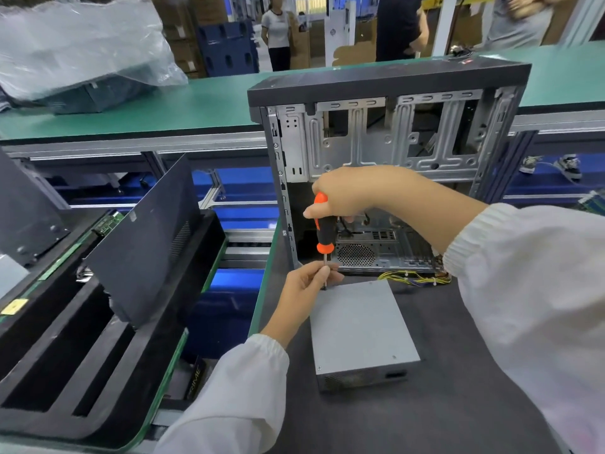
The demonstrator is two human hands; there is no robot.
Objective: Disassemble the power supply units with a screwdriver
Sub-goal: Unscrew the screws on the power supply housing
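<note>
A grey metal power supply unit [360,326] lies flat on the dark mat in front of me. Yellow and black wires [413,277] trail from its far end. My right hand [350,191] grips the handle of an orange and black screwdriver [324,231], held upright. The tip stands on the unit's far left corner. My left hand [304,286] pinches the thin shaft just above the tip.
An open computer case [389,132] stands upright right behind the unit. A dark side panel [147,237] leans in a black foam rack [82,355] to the left. A plastic-wrapped case [82,57] lies on the green bench beyond. People stand in the background.
</note>
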